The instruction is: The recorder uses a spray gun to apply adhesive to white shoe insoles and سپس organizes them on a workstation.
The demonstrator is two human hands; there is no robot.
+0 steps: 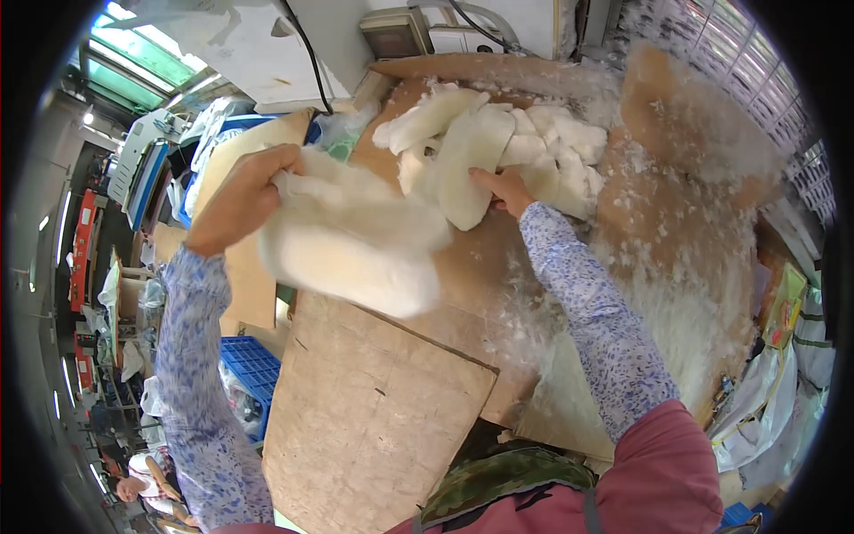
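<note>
My left hand (253, 191) is closed on the edge of white fluffy pads (356, 258), which hang out to the right, somewhat blurred. How many pads it holds I cannot tell. With my right hand (507, 189) I pinch the near end of an oblong white fluffy pad (474, 160). That pad lies slanted over the front of a loose pile of similar white pads (560, 133). The pile rests on a brown board (480, 258) scattered with fluff. Thumb and fingertips of the right hand are partly hidden against the pad.
A separate brown board (374, 409) lies nearer me, beside a blue plastic crate (253, 369) at the left. White fluff (685, 311) covers the right side. A grey electrical box (396, 36) stands behind the pile. Another person (147, 481) is far off at lower left.
</note>
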